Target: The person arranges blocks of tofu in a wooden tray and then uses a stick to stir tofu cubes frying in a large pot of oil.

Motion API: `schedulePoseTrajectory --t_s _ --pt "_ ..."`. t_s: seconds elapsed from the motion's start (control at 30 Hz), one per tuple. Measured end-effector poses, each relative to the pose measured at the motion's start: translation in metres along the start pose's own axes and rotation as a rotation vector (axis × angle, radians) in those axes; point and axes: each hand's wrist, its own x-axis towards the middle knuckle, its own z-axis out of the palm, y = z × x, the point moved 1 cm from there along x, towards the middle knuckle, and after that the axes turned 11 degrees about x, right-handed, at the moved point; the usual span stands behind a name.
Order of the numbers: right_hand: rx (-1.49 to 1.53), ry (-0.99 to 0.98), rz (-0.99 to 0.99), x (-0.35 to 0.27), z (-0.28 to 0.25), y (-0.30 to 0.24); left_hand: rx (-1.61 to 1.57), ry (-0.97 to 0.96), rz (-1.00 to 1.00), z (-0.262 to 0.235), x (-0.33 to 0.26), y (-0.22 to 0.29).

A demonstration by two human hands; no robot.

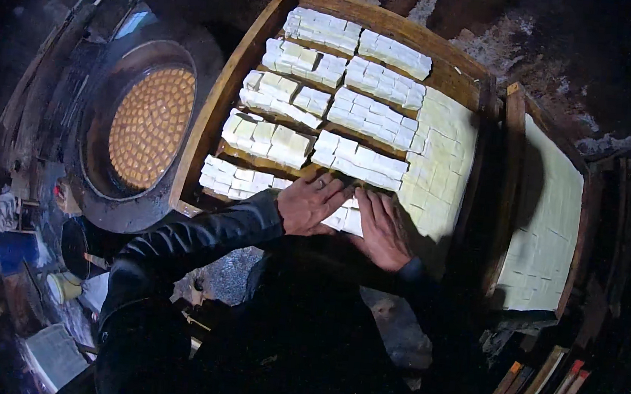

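Note:
At the near edge of a wooden tray (229, 86), white tofu blocks (345, 220) are held between my two hands. My left hand (310, 204) presses against them from the left, its fingers bent and close together. From the right, my right hand (382, 230) lies along them with its fingers together; the undersides of both hands are hidden. Further cut tofu (368, 118) stands in two columns of short rows across the tray. On the tray's right side lies a flat slab of tofu (440, 163) scored into pieces.
Left of the tray is a round pan (94, 149) full of brown pieces (150, 128). A second wooden tray (514, 132) with a pale scored slab (544, 227) stands at the right. Wooden slats (540, 393) lean at lower right; a grey bin (53, 358) sits lower left.

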Motion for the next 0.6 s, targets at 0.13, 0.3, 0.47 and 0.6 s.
schedulePoseTrajectory --t_s 0.13,0.3,0.47,0.6 --pt "0.021 -0.038 0.042 0.003 -0.012 -0.004 0.054 -0.030 0.007 0.005 -0.001 -0.001" --pt "0.053 0.040 0.015 -0.004 0.001 0.006 0.079 -0.051 0.011 0.005 0.001 -0.001" --pt "0.017 0.099 -0.010 -0.006 -0.010 0.001 0.077 0.016 -0.040 -0.005 0.006 0.005" --pt "-0.025 -0.036 0.167 -0.013 -0.022 0.001 0.034 -0.060 -0.018 0.000 0.021 0.017"
